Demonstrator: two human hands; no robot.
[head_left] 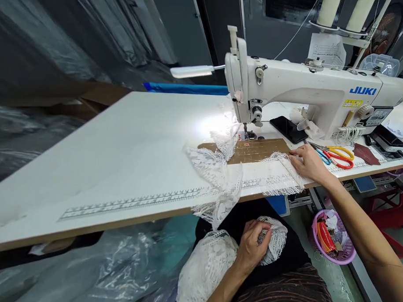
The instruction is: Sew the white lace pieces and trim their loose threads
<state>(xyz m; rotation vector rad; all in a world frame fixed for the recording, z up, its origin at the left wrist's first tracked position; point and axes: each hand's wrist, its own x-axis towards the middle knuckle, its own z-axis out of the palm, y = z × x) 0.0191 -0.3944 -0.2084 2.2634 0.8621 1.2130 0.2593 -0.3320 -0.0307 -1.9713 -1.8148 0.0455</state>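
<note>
"Saw the left hand [253, 241] doing what?"

"Saw it low over the lap, with thumb and fingers clamped on the edge of a lace roll [277, 244]. Noticed a larger lace bundle [206, 263] beside it, also on the lap, close to the forearm."

"And located the right hand [303, 161]?"

"Located it well apart from the left, up at the front of the bench [122, 139], with fingertips at the right end of a lace strip [279, 182], near the end of a brown plate [249, 152]. Couldn't tell whether pinching the lace or only pressing on it."

"Looked nearer the needle?"

"Found gathered lace [225, 145] in front of the sewing machine [290, 79], lying partly over the plate and hanging past the bench's front edge. Couldn't tell whether joined to the strip. Saw a printed ruler [133, 203] along that edge, partly covered."

"Noticed anything around the right hand?"

"Noticed a dark phone [288, 129] just beyond it, scissors [341, 163] with red and yellow handles to its right, then a maroon scrap [365, 154] farther along."

"Checked below?"

"Spotted a pink basket [350, 255] to the right of the lap, holding a red box [326, 237] and pale scraps."
</note>
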